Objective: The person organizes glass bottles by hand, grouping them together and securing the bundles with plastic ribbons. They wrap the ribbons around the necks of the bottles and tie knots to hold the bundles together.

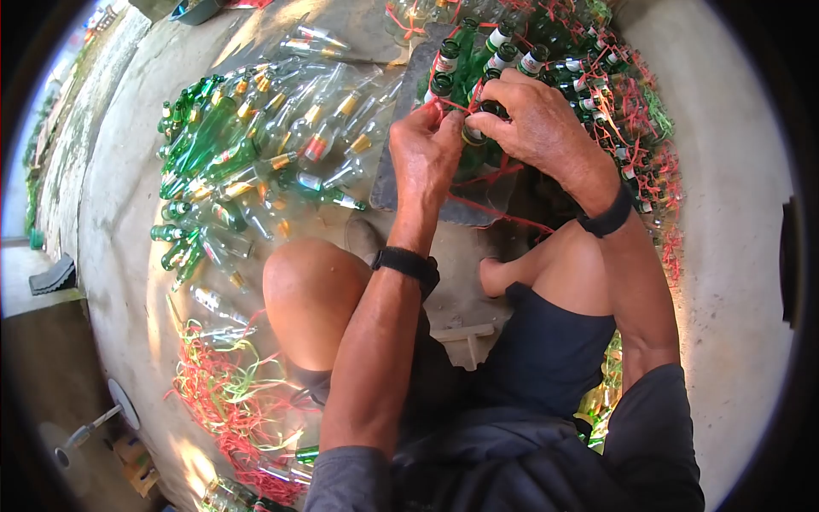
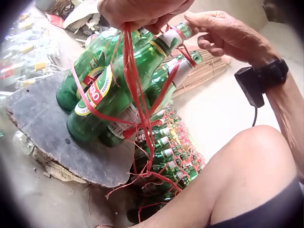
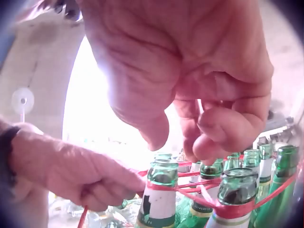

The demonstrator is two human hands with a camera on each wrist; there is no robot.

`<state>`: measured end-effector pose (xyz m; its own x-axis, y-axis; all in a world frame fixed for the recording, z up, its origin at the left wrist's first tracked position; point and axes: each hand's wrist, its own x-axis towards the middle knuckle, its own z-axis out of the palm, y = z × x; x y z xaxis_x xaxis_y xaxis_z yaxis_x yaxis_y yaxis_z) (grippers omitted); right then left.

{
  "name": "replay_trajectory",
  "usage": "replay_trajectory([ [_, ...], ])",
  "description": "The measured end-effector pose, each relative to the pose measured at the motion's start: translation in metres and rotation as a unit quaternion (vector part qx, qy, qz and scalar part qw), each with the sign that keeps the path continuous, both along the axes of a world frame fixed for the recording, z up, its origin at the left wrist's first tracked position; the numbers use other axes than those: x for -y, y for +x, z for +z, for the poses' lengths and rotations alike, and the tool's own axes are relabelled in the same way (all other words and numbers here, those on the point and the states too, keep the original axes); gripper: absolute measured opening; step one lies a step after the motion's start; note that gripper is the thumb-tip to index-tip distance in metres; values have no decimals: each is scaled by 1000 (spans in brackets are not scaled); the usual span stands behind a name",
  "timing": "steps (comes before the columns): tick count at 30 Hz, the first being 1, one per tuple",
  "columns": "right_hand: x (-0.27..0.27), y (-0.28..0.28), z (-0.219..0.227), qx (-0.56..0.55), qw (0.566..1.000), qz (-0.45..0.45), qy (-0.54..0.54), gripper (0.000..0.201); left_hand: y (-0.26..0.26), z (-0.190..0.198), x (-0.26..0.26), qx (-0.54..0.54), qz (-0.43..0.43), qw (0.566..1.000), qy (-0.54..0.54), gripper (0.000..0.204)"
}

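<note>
Bundled bottle bases [image 2: 83,129]: left wrist only

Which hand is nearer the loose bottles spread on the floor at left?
Left: the left hand is just right of the loose bottles, holding red string; the right hand is farther across, over the upright bottles.

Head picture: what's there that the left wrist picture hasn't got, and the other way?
Only the head view shows the heap of red and green strips and the left wristband.

Only the left wrist view shows a cable hanging at the right wrist and a label with readable letters "TAO".

Both show the left hand, right hand and green bottles on the grey board.
</note>
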<state>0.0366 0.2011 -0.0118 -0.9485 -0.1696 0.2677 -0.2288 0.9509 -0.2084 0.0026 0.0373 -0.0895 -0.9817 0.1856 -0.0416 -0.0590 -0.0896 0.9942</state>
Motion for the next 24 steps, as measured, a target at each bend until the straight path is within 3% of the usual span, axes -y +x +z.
replay_trajectory([
  [3, 13, 5, -8, -15, 999, -40, 0, 33, -2, 1, 2, -17, 9, 999, -45, 28],
  [9, 11, 1, -21, -48, 998, -22, -45, 29, -10, -2, 3, -74, 26, 990, -116, 28],
  [16, 10, 3, -22, -46, 996, -27, -70, 26, -17, 0, 11, -99, 18, 990, -101, 26],
  [24, 7, 3, -27, -38, 994, -35, -97, 25, -19, 11, 17, -136, 4, 961, -241, 26],
])
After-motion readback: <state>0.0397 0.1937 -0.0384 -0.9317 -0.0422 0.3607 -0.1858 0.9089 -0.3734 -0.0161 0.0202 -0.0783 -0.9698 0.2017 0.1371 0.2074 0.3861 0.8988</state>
